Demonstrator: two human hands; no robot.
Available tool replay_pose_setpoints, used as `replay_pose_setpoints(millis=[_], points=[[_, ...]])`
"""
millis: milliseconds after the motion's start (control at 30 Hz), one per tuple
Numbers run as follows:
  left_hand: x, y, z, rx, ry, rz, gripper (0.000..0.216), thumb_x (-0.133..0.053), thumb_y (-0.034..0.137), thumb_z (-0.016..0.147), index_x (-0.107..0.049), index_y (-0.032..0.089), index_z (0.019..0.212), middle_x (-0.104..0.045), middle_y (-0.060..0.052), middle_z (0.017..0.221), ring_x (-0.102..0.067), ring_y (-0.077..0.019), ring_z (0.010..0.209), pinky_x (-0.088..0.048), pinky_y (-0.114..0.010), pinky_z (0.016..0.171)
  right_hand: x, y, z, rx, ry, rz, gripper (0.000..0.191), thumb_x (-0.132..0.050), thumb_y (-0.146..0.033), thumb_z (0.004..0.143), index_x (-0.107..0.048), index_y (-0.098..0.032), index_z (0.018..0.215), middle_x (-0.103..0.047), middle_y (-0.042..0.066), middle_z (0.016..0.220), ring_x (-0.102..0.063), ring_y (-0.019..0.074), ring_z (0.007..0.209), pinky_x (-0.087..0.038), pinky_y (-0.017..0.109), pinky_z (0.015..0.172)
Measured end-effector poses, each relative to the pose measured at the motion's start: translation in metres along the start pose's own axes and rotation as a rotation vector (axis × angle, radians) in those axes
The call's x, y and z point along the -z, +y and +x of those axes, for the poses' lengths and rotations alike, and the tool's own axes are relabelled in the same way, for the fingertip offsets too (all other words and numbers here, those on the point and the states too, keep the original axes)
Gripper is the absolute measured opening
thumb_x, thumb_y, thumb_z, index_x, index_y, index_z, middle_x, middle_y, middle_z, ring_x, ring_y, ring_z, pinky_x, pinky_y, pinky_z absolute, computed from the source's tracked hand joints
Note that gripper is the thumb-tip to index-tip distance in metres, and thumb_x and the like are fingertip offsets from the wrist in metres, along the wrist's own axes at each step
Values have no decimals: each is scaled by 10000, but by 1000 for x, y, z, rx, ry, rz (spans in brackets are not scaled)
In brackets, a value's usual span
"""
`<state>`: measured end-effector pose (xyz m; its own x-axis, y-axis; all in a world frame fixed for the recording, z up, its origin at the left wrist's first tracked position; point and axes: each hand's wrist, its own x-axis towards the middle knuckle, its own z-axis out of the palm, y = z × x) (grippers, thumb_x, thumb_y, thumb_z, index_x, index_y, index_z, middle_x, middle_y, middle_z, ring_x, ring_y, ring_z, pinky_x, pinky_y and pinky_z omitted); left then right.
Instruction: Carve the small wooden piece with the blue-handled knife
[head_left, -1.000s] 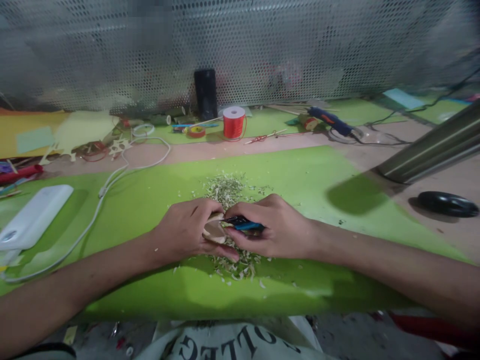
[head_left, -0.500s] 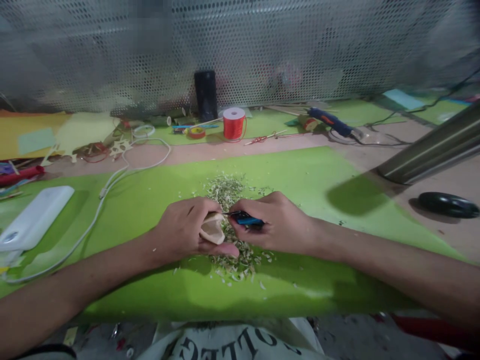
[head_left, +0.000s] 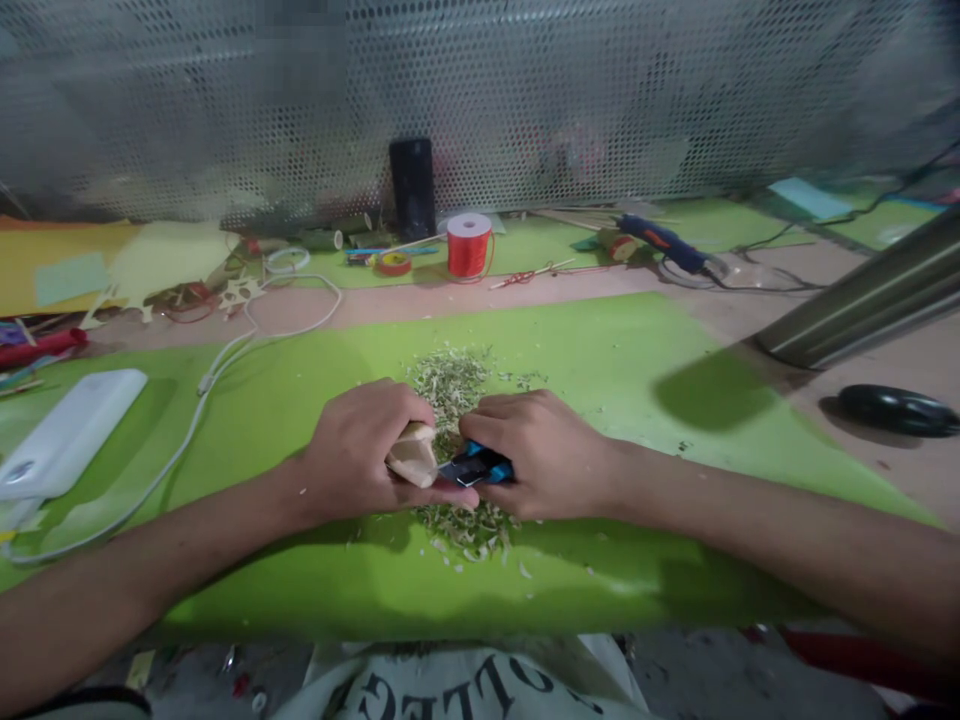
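A left hand (head_left: 367,445) wraps its fingers around a pale, hollowed, wooden-looking piece (head_left: 412,460) as a right hand (head_left: 544,452) closes its fingers on a blue-and-black cutting tool (head_left: 474,465), its tip at the piece's rim, above pale, curled shavings (head_left: 450,385) heaped on a bright green sheet (head_left: 600,365) covering the tabletop (head_left: 401,304). Behind stands a white-topped red spool (head_left: 467,252).

I see a perforated metal panel (head_left: 645,90) across the frame's top, pinkish tabletop (head_left: 896,365) at right, grey floor (head_left: 694,675) lower right.
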<state>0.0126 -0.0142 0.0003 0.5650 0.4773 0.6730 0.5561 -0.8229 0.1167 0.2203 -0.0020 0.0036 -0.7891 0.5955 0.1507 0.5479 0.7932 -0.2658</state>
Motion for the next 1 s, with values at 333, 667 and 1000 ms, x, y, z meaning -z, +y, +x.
replay_pose_setpoints(millis=[333, 667, 1000], points=[[-1, 4, -1, -26, -18, -5, 382, -633, 542, 814, -491, 191, 763, -570, 24, 578, -504, -110, 503, -382, -243, 497, 8, -11, 5, -143, -229, -26, 135, -541, -273, 693, -589, -178, 776, -648, 37, 656, -404, 114, 482, -173, 268, 488], [0, 5, 0, -26, 6, -4, 392, -651, 545, 803, -487, 191, 769, -563, 25, 578, -497, -108, 499, -379, -238, 485, 6, -8, 6, -87, -182, -26, 130, -541, -294, 708, -581, -179, 753, -648, 41, 639, -446, 124, 486, -186, 269, 487], [0, 4, 1, -34, -3, 1, 394, -672, 539, 779, -490, 190, 755, -566, 15, 569, -507, -118, 484, -390, -249, 475, 10, -10, 7, -107, -251, -66, 159, -552, -291, 712, -611, -170, 798, -686, 58, 686, -501, 143, 521, -181, 275, 493]])
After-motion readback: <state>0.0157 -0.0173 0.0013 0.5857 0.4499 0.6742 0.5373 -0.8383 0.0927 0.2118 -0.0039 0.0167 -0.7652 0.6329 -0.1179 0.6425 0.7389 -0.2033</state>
